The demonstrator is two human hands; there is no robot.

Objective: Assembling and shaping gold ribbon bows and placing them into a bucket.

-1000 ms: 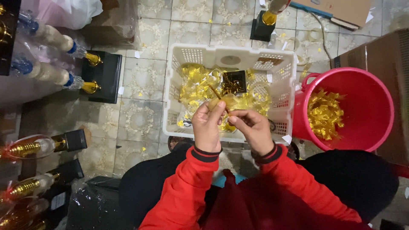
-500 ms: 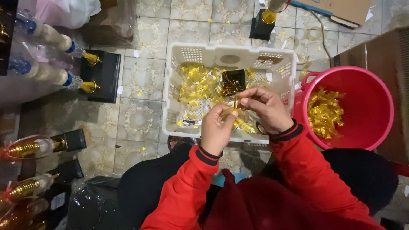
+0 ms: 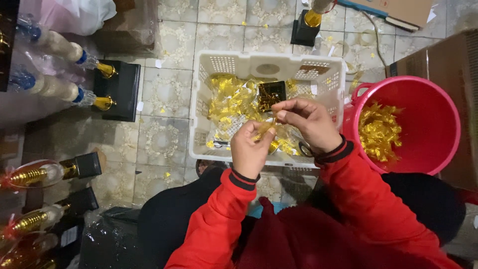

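Both hands meet above the white basket. The left hand and right hand each keep a narrow grip on one small gold piece between fingertips.

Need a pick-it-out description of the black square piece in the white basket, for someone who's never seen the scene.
Start at the white perforated plastic basket on the tiled floor, left of the red bucket. Inside, it is heaped with crinkled gold foil pieces. The black square piece sits near the middle, just above the right hand: the only dark, flat-sided thing among the shiny gold.
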